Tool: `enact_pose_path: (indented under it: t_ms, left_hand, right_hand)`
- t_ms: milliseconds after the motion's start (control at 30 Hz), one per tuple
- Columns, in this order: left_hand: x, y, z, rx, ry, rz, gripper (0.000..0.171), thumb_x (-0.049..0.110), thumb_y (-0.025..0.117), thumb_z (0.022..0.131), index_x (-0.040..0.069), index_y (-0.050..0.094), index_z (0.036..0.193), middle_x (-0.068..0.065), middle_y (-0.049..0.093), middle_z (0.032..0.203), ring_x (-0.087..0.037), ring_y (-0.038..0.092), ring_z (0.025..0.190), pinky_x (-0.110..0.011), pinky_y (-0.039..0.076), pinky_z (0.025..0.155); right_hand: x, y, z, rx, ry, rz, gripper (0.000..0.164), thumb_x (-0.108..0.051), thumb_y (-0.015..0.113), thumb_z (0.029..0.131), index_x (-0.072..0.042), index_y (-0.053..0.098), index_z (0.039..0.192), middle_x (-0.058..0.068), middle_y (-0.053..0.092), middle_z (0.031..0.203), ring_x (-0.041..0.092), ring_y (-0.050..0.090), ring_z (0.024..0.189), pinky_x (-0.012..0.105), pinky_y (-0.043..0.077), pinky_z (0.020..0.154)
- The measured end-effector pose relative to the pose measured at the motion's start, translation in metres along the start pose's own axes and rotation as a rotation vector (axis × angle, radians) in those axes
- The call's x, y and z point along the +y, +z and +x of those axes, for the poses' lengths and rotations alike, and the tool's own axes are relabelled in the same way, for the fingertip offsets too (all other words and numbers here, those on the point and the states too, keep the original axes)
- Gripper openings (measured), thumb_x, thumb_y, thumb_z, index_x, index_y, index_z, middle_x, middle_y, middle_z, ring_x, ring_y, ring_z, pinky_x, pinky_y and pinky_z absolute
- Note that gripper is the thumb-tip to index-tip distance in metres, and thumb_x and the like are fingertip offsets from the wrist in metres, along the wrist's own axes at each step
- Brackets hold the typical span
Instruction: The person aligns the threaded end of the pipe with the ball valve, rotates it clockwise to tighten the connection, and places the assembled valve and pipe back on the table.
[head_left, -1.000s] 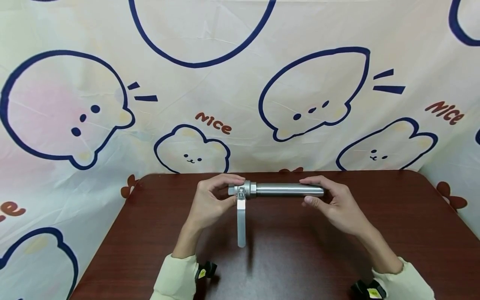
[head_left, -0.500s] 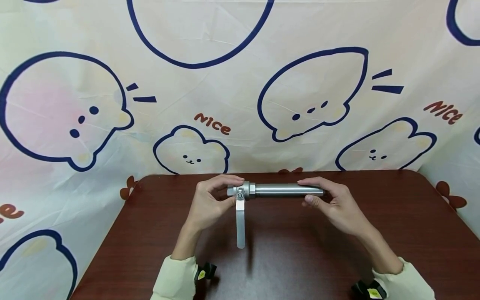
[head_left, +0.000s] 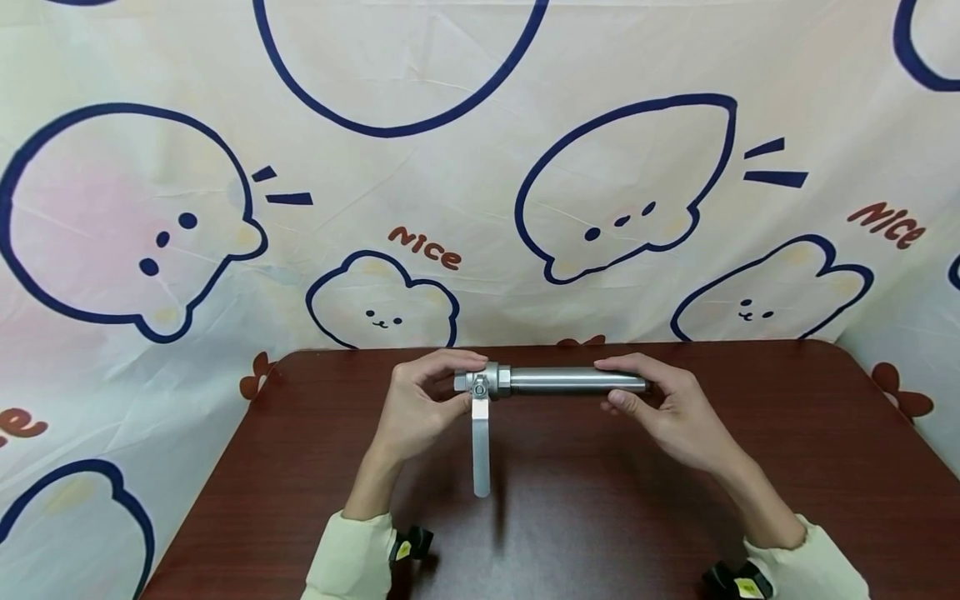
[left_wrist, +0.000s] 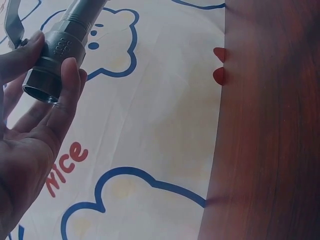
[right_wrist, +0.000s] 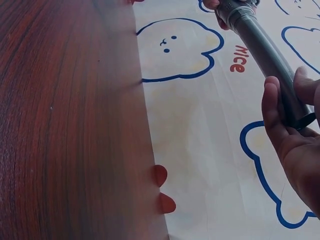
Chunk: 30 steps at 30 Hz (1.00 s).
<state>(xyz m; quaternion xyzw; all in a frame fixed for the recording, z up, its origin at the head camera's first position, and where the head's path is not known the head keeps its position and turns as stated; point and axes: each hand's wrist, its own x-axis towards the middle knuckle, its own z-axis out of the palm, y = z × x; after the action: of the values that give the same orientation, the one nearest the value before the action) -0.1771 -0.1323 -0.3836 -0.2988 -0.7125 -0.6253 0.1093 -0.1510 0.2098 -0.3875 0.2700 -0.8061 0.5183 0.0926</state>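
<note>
A silvery ball valve [head_left: 492, 380] with a long flat lever handle [head_left: 482, 450] is joined to a straight metal pipe [head_left: 562, 381]. Together they lie level across the middle of the head view, the lever pointing toward the person. My left hand [head_left: 420, 404] grips the valve body between thumb and fingers; its open threaded end faces out in the left wrist view [left_wrist: 42, 90]. At the other end, my right hand [head_left: 678, 408] pinches the pipe, fingers on top and thumb below. The pipe's far end [right_wrist: 304, 121] sits within the right hand's fingers.
Beneath the hands is a dark brown wooden table [head_left: 300, 467]. A pale cloth [head_left: 480, 183] printed with blue cartoon outlines hangs behind its far edge. Black straps with yellow labels sit at both wrists, by light green sleeves [head_left: 351, 554].
The valve and pipe stay almost in place. The right fingers have shifted very slightly along the pipe, toward the left.
</note>
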Motion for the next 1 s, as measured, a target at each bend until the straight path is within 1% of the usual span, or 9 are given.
enact_pose_path:
  t_ms: [100, 200, 333, 467, 667, 867, 1000]
  left_hand:
    - [0.0001, 0.0001, 0.0003, 0.004, 0.001, -0.002, 0.04, -0.022, 0.077, 0.08, -0.004, 0.078, 0.116, -0.023, 0.077, 0.122, -0.011, 0.075, 0.107, -0.03, 0.065, 0.091]
    - [0.0001, 0.0001, 0.0002, 0.005, 0.001, -0.004, 0.04, -0.022, 0.077, 0.08, -0.004, 0.078, 0.115, -0.023, 0.077, 0.122, -0.011, 0.075, 0.107, -0.03, 0.065, 0.091]
    - [-0.0001, 0.0001, 0.0, -0.002, 0.002, 0.001, 0.039, -0.021, 0.078, 0.081, -0.003, 0.078, 0.116, -0.023, 0.077, 0.122, -0.012, 0.075, 0.107, -0.031, 0.065, 0.092]
    - [-0.0004, -0.0001, -0.0003, -0.006, 0.003, 0.012, 0.039, -0.02, 0.079, 0.08, -0.002, 0.079, 0.115, -0.021, 0.077, 0.121, -0.013, 0.075, 0.107, -0.031, 0.065, 0.091]
    - [-0.001, -0.0006, -0.0008, -0.019, 0.0, 0.031, 0.04, -0.019, 0.08, 0.08, 0.0, 0.08, 0.115, -0.019, 0.078, 0.121, -0.015, 0.075, 0.11, -0.032, 0.065, 0.093]
    - [-0.0011, -0.0021, -0.0023, -0.013, 0.002, 0.054, 0.04, -0.019, 0.08, 0.081, 0.001, 0.08, 0.115, -0.018, 0.078, 0.121, -0.014, 0.076, 0.11, -0.032, 0.065, 0.093]
    - [-0.0022, -0.0009, -0.0008, -0.023, 0.019, 0.071, 0.041, -0.018, 0.081, 0.081, 0.002, 0.08, 0.116, -0.017, 0.079, 0.121, -0.016, 0.076, 0.112, -0.032, 0.064, 0.096]
  right_hand:
    - [0.0003, -0.0001, 0.0001, 0.002, -0.006, -0.01, 0.045, 0.003, 0.077, 0.094, -0.009, 0.069, 0.137, 0.008, 0.074, 0.114, 0.01, 0.074, 0.089, 0.026, 0.063, 0.07]
    - [0.0, -0.0005, -0.0005, 0.009, -0.01, -0.036, 0.047, 0.002, 0.081, 0.091, -0.01, 0.07, 0.136, 0.003, 0.073, 0.114, 0.01, 0.069, 0.085, 0.025, 0.059, 0.064]
    - [-0.0004, -0.0013, -0.0013, 0.015, -0.006, -0.053, 0.047, 0.002, 0.081, 0.092, -0.014, 0.071, 0.135, 0.002, 0.072, 0.11, 0.01, 0.066, 0.081, 0.026, 0.056, 0.061]
    - [0.0006, -0.0013, -0.0013, 0.015, -0.013, -0.06, 0.047, 0.003, 0.08, 0.092, -0.012, 0.07, 0.135, 0.003, 0.072, 0.109, 0.01, 0.065, 0.082, 0.026, 0.055, 0.061]
    - [0.0022, -0.0013, -0.0013, 0.017, -0.014, -0.066, 0.048, 0.005, 0.078, 0.092, -0.014, 0.07, 0.135, 0.002, 0.074, 0.11, 0.01, 0.067, 0.084, 0.025, 0.056, 0.065]
    - [0.0012, 0.0005, 0.0007, -0.001, -0.002, -0.053, 0.044, 0.003, 0.075, 0.096, -0.007, 0.068, 0.138, 0.008, 0.075, 0.11, 0.016, 0.076, 0.084, 0.025, 0.06, 0.068]
    - [0.0001, -0.0017, -0.0001, 0.005, -0.013, -0.065, 0.044, 0.004, 0.073, 0.097, -0.01, 0.067, 0.138, 0.011, 0.076, 0.108, 0.015, 0.077, 0.082, 0.024, 0.06, 0.069]
